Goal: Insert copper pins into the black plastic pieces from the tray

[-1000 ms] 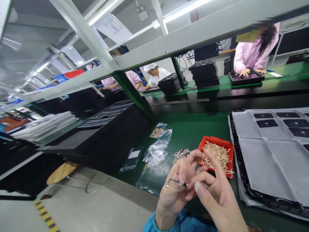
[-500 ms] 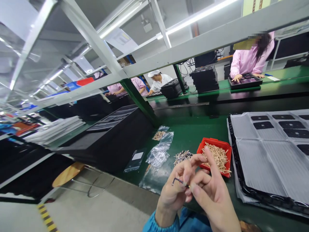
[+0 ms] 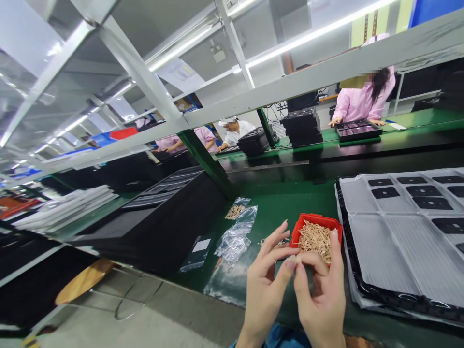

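Observation:
My left hand [image 3: 266, 282] and my right hand [image 3: 322, 295] meet fingertip to fingertip over the front of the green bench. Thumb and forefinger are pinched on each, the other fingers raised. Whatever lies between the tips is too small and covered to make out. Just behind the right fingers stands a red bin [image 3: 316, 217] full of thin tan strips [image 3: 312, 237], partly covered by that hand. A loose pile of small strips [image 3: 282, 243] shows only in part behind my left fingers.
Clear plastic bags [image 3: 235, 241] and a bag of tan pieces [image 3: 235, 211] lie left of the hands. A lined black tray [image 3: 398, 251] with flat black parts fills the right. Black boxes [image 3: 159, 217] stand left; a person in pink [image 3: 358, 104] works across the bench.
A dark bent strip showed between my fingers before; now it is out of sight. My hands have turned more upright, left fingers spread upward. The view has shifted slightly.

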Available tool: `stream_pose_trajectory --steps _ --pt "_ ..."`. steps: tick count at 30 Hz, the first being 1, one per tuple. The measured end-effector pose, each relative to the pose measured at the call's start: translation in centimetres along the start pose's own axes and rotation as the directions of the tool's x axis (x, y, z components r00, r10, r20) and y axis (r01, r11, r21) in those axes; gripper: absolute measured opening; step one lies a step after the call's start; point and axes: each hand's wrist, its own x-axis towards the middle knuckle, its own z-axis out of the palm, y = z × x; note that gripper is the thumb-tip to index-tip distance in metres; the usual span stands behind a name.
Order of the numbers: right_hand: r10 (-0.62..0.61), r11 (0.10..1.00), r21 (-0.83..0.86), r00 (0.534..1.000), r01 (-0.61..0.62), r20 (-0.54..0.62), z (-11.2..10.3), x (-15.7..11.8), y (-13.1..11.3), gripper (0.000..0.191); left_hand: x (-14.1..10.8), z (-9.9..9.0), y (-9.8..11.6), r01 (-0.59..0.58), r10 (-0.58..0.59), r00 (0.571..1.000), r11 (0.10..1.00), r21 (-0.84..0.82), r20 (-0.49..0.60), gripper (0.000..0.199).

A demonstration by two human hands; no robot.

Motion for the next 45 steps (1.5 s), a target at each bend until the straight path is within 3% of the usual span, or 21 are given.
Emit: stream_pose_trajectory --steps 4,8,12,15,17,20,24,27,29,38,45 --pt "-0.187 0.976 -0.104 0.982 0.190 0.039 0.2 -0.2 1.3 0.074 0.6 0.6 -0.7 0.137 -0.142 0.990 0.979 -0.153 -0.022 0.022" --pt "-0.306 0.936 -0.155 0.948 0.315 0.083 -0.4 -0.3 1.7 0.079 1.5 -0.5 -1.9 0.040 -0.137 0.952 0.941 -0.336 -0.273 0.027" --pt "-0.319 0.912 -0.264 0.947 0.314 0.025 -2.2 1.3 2.3 0.079 2.5 -2.1 -2.8 -0.099 -0.076 0.899 0.923 -0.371 -0.431 0.024" --pt "-0.205 0.903 -0.392 0.978 0.176 -0.033 -3.6 3.4 3.3 0.067 2.8 -2.3 -3.4 -0.166 0.006 0.896 0.931 -0.324 -0.444 0.018" --pt "-0.106 0.895 -0.439 0.994 0.080 -0.035 -4.2 4.4 3.7 0.065 2.8 -1.9 -3.8 -0.174 0.044 0.922 0.935 -0.308 -0.386 0.021" --pt "-0.019 0.899 -0.436 0.999 0.029 0.026 -4.2 4.6 3.5 0.066 3.0 -0.8 -4.0 -0.119 0.051 0.975 0.941 -0.318 -0.214 0.025" --pt "0.095 0.940 -0.332 0.995 -0.081 0.027 -3.6 3.8 2.2 0.063 3.0 0.6 -4.0 -0.065 0.064 0.998 0.948 -0.313 -0.013 0.024" --pt "0.255 0.963 -0.112 0.965 -0.247 0.067 -3.2 3.5 1.1 0.064 3.1 1.2 -4.0 -0.052 0.083 0.992 0.954 -0.294 0.093 0.023" --pt "0.298 0.953 0.020 0.951 -0.301 0.084 -3.1 3.5 0.6 0.061 3.2 1.4 -4.1 -0.056 0.098 0.986 0.959 -0.278 0.138 0.021" --pt "0.334 0.906 0.265 0.942 -0.329 0.029 -3.2 3.9 0.3 0.048 4.5 1.4 -4.4 -0.182 0.217 0.948 0.969 -0.164 0.231 0.014" --pt "0.416 0.693 0.561 0.887 -0.452 0.200 -3.5 4.9 0.8 0.045 5.7 1.7 -3.7 -0.321 0.352 0.886 0.935 -0.148 0.300 0.012"
